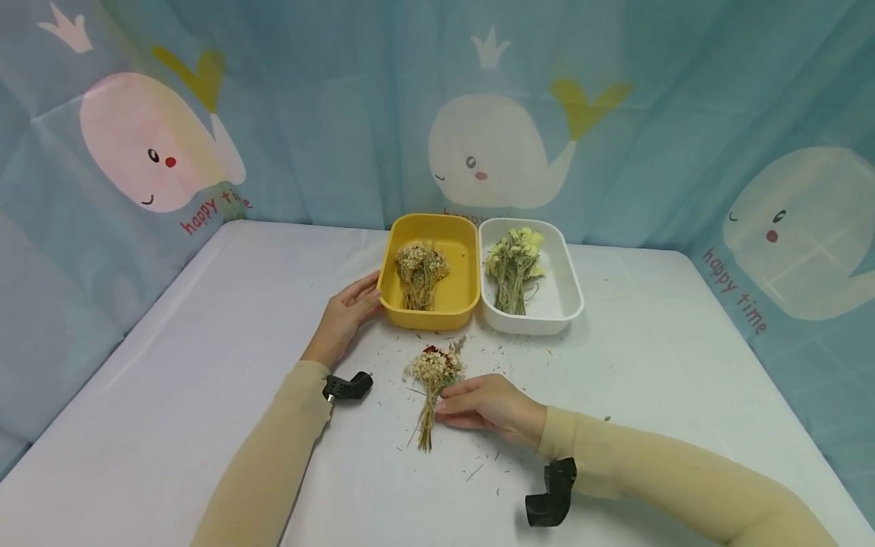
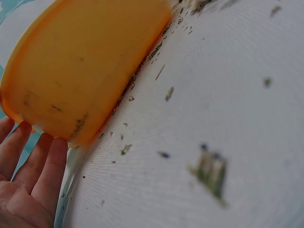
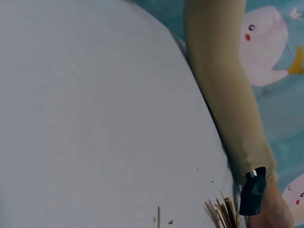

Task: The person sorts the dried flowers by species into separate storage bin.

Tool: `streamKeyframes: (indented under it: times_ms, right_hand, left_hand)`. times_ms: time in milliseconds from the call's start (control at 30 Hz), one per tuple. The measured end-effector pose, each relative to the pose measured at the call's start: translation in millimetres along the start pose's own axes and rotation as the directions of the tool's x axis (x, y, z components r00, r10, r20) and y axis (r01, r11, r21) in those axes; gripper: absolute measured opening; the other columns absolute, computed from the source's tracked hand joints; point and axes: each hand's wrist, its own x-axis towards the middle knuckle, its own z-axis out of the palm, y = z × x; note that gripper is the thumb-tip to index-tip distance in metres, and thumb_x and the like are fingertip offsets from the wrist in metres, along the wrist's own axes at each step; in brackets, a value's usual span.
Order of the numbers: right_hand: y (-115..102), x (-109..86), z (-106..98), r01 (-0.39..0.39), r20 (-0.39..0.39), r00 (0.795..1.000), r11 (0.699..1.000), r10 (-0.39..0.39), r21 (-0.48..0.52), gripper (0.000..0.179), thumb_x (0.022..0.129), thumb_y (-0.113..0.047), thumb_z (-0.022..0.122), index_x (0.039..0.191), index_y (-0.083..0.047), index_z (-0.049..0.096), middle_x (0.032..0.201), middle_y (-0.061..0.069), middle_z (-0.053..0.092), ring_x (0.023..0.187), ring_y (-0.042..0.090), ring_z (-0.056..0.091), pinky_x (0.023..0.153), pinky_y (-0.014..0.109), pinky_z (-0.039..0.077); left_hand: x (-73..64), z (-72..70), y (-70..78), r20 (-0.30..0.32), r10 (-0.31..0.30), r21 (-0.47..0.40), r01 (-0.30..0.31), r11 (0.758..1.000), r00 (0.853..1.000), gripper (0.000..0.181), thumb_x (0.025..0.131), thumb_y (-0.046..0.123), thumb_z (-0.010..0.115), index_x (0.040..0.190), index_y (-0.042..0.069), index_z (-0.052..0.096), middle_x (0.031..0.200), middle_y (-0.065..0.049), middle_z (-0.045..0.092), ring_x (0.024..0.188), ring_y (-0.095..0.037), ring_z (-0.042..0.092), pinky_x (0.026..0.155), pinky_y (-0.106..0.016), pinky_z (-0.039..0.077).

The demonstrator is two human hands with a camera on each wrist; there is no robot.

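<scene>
My left hand (image 1: 352, 311) rests with extended fingers against the left side of a yellow plastic tub (image 1: 467, 266); in the left wrist view its fingertips (image 2: 57, 147) touch the tub's lower end. A small bunch of dried flowers (image 1: 434, 368), cream blossoms with a dark red one and a green sprig, is in front of the tub, stems toward me. My right hand (image 1: 495, 406) pinches its stems from the right side. In the right wrist view the stem ends (image 3: 225, 213) show at the bottom, while the right hand is out of frame.
In the yellow tub lies a bunch of brownish dried flowers (image 1: 421, 273). Against its right side stands a white tub (image 1: 557, 292) holding a pale yellow bunch (image 1: 513, 266). Plant crumbs and bits of stem (image 1: 475, 472) are scattered over the white tabletop (image 1: 656, 365). A blue whale-print curtain (image 1: 328, 114) surrounds the table.
</scene>
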Motion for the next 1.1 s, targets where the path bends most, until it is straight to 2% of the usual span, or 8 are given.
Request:
streamKeyframes:
  times_ms: [200, 333, 600, 800, 967, 1033, 1100]
  right_hand:
    - [0.2, 1.4, 2.4, 0.046, 0.009, 0.999, 0.999, -0.046, -0.014, 0.043, 0.092, -0.002, 0.068, 0.13, 0.014, 0.056, 0.117, 0.022, 0.071, 0.105, 0.024, 0.073, 0.097, 0.032, 0.059]
    - [-1.3, 3.2, 4.9, 0.074, 0.016, 0.997, 0.997, -0.074, -0.024, 0.051, 0.093, -0.005, 0.067, 0.136, 0.014, 0.05, 0.125, 0.024, 0.067, 0.114, 0.027, 0.069, 0.101, 0.033, 0.057]
    - [-4.2, 10.4, 15.3, 0.072, -0.001, 0.997, 0.995, -0.072, 0.066, 0.054, 0.094, -0.001, 0.062, 0.14, 0.018, 0.041, 0.131, 0.029, 0.061, 0.122, 0.032, 0.064, 0.105, 0.034, 0.054]
    - [-4.0, 16.3, 22.1, 0.08, -0.05, 0.996, 0.986, -0.073, 0.15, 0.051, 0.094, 0.003, 0.061, 0.139, 0.017, 0.041, 0.128, 0.028, 0.063, 0.116, 0.029, 0.067, 0.106, 0.036, 0.054]
    - [-4.4, 19.0, 26.9, 0.07, -0.081, 0.995, 0.971, -0.053, 0.227, 0.047, 0.094, 0.006, 0.061, 0.136, 0.015, 0.04, 0.112, 0.018, 0.07, 0.104, 0.021, 0.071, 0.106, 0.037, 0.054]
    - [-5.8, 20.6, 29.4, 0.052, -0.096, 0.995, 0.968, -0.029, 0.245, 0.047, 0.094, 0.006, 0.061, 0.136, 0.014, 0.041, 0.112, 0.019, 0.07, 0.103, 0.02, 0.072, 0.104, 0.036, 0.055]
    - [-7.4, 22.3, 32.0, 0.038, -0.104, 0.994, 0.966, -0.011, 0.257, 0.053, 0.094, 0.006, 0.062, 0.14, 0.015, 0.038, 0.121, 0.024, 0.066, 0.106, 0.022, 0.071, 0.103, 0.034, 0.056]
  left_hand:
    - [-0.2, 0.9, 0.5, 0.012, 0.015, -0.015, -0.015, 1.0, 1.0, 0.06, 0.101, 0.031, 0.059, 0.154, 0.015, 0.038, 0.158, -0.005, 0.042, 0.142, -0.022, 0.046, 0.104, -0.021, 0.053]
    - [1.5, 0.0, 2.7, 0.017, 0.027, -0.025, -0.026, 0.999, 1.0, 0.059, 0.102, 0.028, 0.058, 0.154, 0.013, 0.037, 0.158, -0.007, 0.041, 0.143, -0.023, 0.045, 0.102, -0.018, 0.053]
    - [1.3, -0.5, 1.7, 0.01, 0.018, -0.035, -0.017, 0.999, 1.0, 0.058, 0.102, 0.027, 0.058, 0.154, 0.012, 0.038, 0.158, -0.008, 0.041, 0.143, -0.024, 0.044, 0.1, -0.016, 0.053]
    - [0.6, -0.4, 0.2, 0.012, 0.021, -0.016, -0.021, 1.0, 1.0, 0.06, 0.101, 0.031, 0.06, 0.154, 0.013, 0.038, 0.158, -0.008, 0.041, 0.143, -0.023, 0.044, 0.101, -0.016, 0.053]
    - [1.4, -1.0, 0.4, 0.011, 0.024, -0.025, -0.023, 0.999, 1.0, 0.06, 0.1, 0.032, 0.06, 0.154, 0.014, 0.039, 0.158, -0.007, 0.041, 0.144, -0.023, 0.044, 0.103, -0.018, 0.053]
    - [1.3, -1.2, 1.6, 0.01, 0.018, -0.026, -0.018, 1.0, 1.0, 0.06, 0.1, 0.032, 0.06, 0.154, 0.014, 0.039, 0.158, -0.007, 0.042, 0.143, -0.022, 0.045, 0.102, -0.019, 0.053]
    - [1.2, -1.4, 2.6, 0.007, 0.014, -0.039, -0.014, 0.999, 1.0, 0.059, 0.1, 0.03, 0.061, 0.153, 0.013, 0.04, 0.157, -0.007, 0.043, 0.142, -0.022, 0.046, 0.103, -0.02, 0.053]
